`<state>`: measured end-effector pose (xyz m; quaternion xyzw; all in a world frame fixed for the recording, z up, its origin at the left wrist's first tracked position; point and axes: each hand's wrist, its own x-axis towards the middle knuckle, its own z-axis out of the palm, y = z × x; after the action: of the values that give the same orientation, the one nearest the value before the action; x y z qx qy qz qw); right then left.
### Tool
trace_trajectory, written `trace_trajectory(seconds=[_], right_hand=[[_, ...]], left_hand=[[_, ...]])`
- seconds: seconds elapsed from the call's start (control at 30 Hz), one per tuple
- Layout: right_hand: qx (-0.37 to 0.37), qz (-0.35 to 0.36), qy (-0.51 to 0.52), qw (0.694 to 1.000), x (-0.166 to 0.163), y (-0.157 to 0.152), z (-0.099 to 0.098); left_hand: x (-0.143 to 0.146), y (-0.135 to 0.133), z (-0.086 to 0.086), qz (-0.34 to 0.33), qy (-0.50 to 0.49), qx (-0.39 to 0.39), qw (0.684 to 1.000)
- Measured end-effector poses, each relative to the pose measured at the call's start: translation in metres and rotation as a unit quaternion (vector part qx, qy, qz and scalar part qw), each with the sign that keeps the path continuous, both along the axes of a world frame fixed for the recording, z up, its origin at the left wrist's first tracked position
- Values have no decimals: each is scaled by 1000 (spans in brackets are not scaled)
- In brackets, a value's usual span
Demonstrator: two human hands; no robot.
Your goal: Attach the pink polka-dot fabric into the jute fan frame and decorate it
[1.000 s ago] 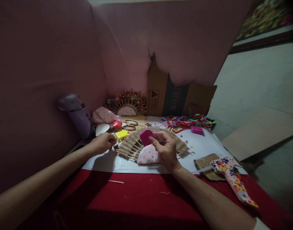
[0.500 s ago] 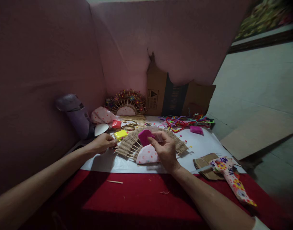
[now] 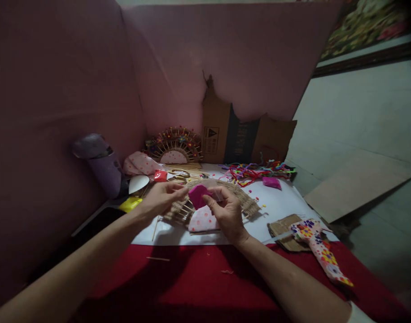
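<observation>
Pinching a magenta piece [image 3: 196, 196], the right hand [image 3: 228, 213] faces the left hand [image 3: 161, 199], whose grip is unclear.

Magenta pc [image 3: 196, 196] — matt; woven fan [image 3: 248, 202] — v rough.

Red tabletop [image 3: 198, 280] with a white sheet [image 3: 293, 202], a thin stick [image 3: 158, 259] and a pale scrap [image 3: 227, 272] on it

Woven fan [image 3: 245, 196] partly hidden, painting [image 3: 370, 31] cut off
</observation>
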<state>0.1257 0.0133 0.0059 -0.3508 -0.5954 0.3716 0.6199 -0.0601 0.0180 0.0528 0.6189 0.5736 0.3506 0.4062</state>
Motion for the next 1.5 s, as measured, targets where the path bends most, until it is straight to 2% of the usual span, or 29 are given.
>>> trace_trajectory(seconds=[0.07,0.13,0.23,0.37,0.43,0.5,0.67,0.83,0.97,1.2,1.27,1.37,1.5], right_hand=[[-6,4,34,999,-1,0,1],[-8,7,45,999,-2,1,1],[18,-34,20,999,0,2,-2],[97,-142,-51,984,4,2,-2],[135,-163,-98,972,5,2,-1],[145,-157,-117,970,5,3,-3],[109,-142,-120,976,3,6,-8],[196,-162,-180,950,5,4,-6],[221,-125,-197,947,6,3,-7],[152,-53,-211,964,8,7,-4],[95,-31,-165,981,11,10,-3],[-18,51,-76,996,13,16,-3],[-160,154,31,975,13,19,1]], left_hand=[[24,-6,-2,-68,-143,-44,986],[41,-8,-8,-66,-246,-45,966],[53,-1,-17,-43,-304,-19,951],[52,9,-29,-19,-320,19,947],[49,11,-35,-13,-322,32,946],[48,12,-41,-6,-322,41,946],[46,10,-51,15,-311,56,949],[46,6,-50,35,-307,70,948],[46,2,-46,47,-304,79,948],[40,2,-46,35,-288,98,952],[39,3,-48,26,-284,99,953],[36,5,-50,14,-262,107,959],[32,5,-47,-10,-225,118,967]])
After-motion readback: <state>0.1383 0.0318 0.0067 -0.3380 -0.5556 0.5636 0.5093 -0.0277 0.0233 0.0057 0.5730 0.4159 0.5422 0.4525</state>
